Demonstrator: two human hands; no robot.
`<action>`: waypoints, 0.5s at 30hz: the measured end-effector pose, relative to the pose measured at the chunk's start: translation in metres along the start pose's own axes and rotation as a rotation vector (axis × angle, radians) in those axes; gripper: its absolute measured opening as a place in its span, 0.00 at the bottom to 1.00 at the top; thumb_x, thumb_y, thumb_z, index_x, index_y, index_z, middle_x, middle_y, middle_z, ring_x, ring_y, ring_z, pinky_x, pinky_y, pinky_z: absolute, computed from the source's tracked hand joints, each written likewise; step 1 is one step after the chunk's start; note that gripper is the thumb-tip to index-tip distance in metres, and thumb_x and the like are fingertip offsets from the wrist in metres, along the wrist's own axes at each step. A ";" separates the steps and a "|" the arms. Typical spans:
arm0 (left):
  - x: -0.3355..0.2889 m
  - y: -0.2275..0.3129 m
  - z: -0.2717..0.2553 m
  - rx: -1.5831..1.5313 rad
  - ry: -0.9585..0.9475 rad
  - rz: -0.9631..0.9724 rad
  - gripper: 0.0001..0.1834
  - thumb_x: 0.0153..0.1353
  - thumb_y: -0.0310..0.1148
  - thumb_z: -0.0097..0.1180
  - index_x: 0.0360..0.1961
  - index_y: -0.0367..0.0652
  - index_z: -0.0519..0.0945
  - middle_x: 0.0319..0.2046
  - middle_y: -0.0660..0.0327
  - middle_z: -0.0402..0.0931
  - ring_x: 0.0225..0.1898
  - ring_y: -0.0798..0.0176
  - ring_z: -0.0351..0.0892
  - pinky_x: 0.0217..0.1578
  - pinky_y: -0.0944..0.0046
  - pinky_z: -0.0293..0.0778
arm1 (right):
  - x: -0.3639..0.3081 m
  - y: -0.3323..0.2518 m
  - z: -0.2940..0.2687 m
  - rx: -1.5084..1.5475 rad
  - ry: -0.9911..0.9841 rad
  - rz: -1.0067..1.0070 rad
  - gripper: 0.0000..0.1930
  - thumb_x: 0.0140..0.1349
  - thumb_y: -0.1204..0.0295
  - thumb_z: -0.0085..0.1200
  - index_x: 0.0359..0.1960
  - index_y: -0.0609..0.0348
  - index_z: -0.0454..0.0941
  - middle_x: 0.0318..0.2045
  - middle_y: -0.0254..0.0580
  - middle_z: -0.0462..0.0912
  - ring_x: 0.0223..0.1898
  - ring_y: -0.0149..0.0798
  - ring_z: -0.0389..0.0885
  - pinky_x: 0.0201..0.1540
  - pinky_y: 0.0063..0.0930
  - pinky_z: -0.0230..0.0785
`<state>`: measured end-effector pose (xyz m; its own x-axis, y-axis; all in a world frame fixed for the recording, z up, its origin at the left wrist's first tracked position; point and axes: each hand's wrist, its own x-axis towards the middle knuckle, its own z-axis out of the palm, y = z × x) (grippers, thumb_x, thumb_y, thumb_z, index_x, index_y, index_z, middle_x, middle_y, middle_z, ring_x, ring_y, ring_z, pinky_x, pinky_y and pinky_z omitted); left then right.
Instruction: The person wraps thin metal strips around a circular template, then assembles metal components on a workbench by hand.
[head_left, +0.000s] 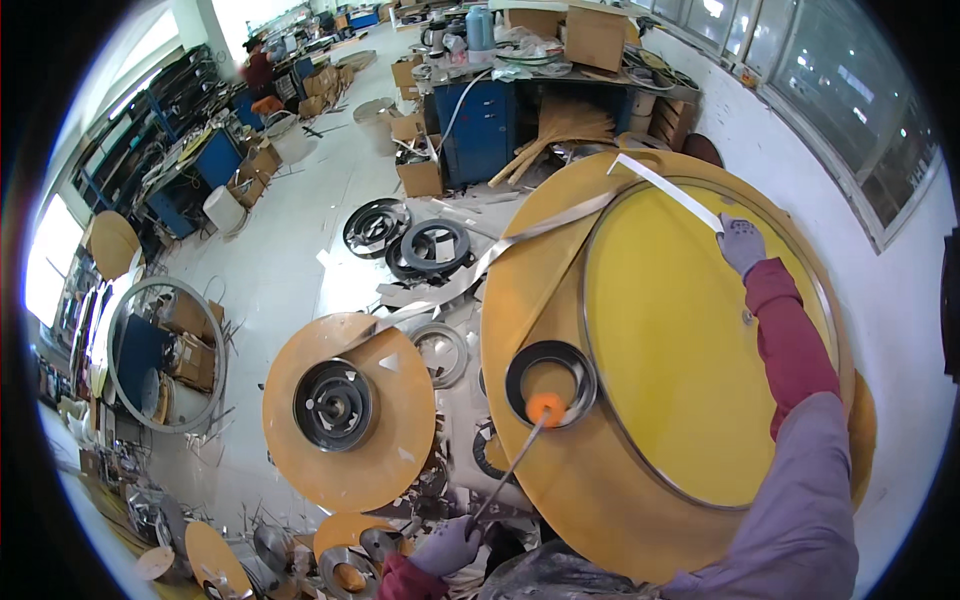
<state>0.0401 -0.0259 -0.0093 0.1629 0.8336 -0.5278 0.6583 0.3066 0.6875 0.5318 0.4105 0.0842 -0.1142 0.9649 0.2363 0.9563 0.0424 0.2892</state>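
Observation:
My right hand (741, 243), in a grey glove, is closed on the near end of a flat white strip (668, 190). That strip reaches over the far part of a large yellow disc (690, 330), which has a metal rim and lies on a round orange-brown board (545, 480). Low in the view, my gloved left hand (448, 547) grips a thin rod (510, 470) with an orange head. The head rests at the edge of a dark ring (519, 372) on the board. From a smaller orange disc with a dark hub (337, 404), a silvery band (480, 262) runs to the board's far side.
Black rings (435, 246) and scraps lie on the floor beyond the smaller disc. Behind stands a blue cabinet (475, 130) piled with boxes. A white wall (860, 290) with windows borders the right. A large upright hoop (115, 350) stands left. Another person (258, 68) is far off.

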 end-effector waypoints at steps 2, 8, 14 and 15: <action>-0.001 -0.005 0.000 -0.093 -0.003 -0.107 0.14 0.60 0.34 0.47 0.32 0.34 0.79 0.24 0.48 0.79 0.27 0.50 0.80 0.32 0.55 0.75 | 0.009 0.010 0.019 -0.064 -0.064 0.009 0.19 0.61 0.65 0.50 0.51 0.60 0.69 0.35 0.52 0.80 0.40 0.51 0.81 0.42 0.44 0.73; -0.005 0.001 0.002 0.026 -0.036 -0.067 0.14 0.60 0.34 0.47 0.34 0.33 0.79 0.27 0.47 0.80 0.32 0.46 0.81 0.37 0.52 0.75 | 0.007 0.049 0.077 -0.048 -0.032 0.168 0.16 0.61 0.69 0.49 0.49 0.63 0.71 0.33 0.53 0.80 0.37 0.52 0.82 0.40 0.43 0.75; -0.010 0.006 0.004 0.090 0.075 0.068 0.09 0.59 0.31 0.52 0.29 0.37 0.79 0.24 0.48 0.78 0.29 0.45 0.79 0.33 0.51 0.74 | -0.015 0.087 0.104 0.036 -0.021 0.271 0.13 0.61 0.72 0.46 0.45 0.64 0.73 0.35 0.57 0.81 0.38 0.54 0.82 0.41 0.44 0.75; -0.010 0.004 0.006 0.097 0.066 0.073 0.09 0.59 0.31 0.52 0.29 0.37 0.79 0.24 0.48 0.78 0.29 0.45 0.79 0.33 0.51 0.74 | -0.020 0.096 0.110 0.035 -0.026 0.283 0.13 0.61 0.72 0.46 0.45 0.64 0.73 0.35 0.57 0.81 0.38 0.54 0.82 0.41 0.44 0.75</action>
<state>0.0454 -0.0359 -0.0048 0.1666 0.8814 -0.4421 0.7149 0.2008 0.6697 0.6557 0.4240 0.0049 0.1649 0.9459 0.2794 0.9579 -0.2211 0.1832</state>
